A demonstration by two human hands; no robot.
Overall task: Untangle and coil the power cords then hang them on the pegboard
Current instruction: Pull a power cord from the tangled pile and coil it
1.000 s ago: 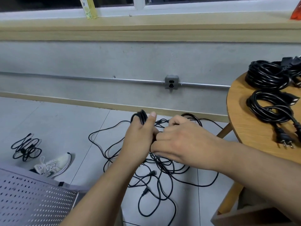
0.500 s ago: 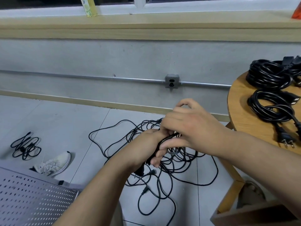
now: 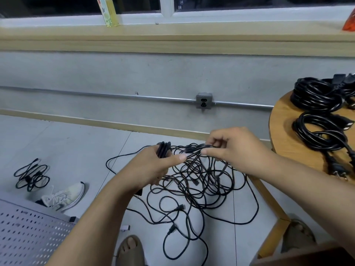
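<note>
Left hand (image 3: 151, 167) clasps small coil of thin black power cord (image 3: 163, 149), right hand (image 3: 238, 150) pinches its strand (image 3: 195, 150); tangle (image 3: 201, 187) beneath unsorted, thick black coils (image 3: 317, 98) rightward done, hanging pending.

Thin black cords (image 3: 195, 181) sprawl tangled across the floor (image 3: 76, 143), thicker coiled cords (image 3: 317, 96) rest on the table (image 3: 288, 150), and the pegboard (image 3: 28, 239) lies flat.

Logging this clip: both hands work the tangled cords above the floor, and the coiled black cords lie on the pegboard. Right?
One error: the head view shows the coiled black cords on the round wooden table, not the pegboard. The left hand and right hand do work the tangled cords.
</note>
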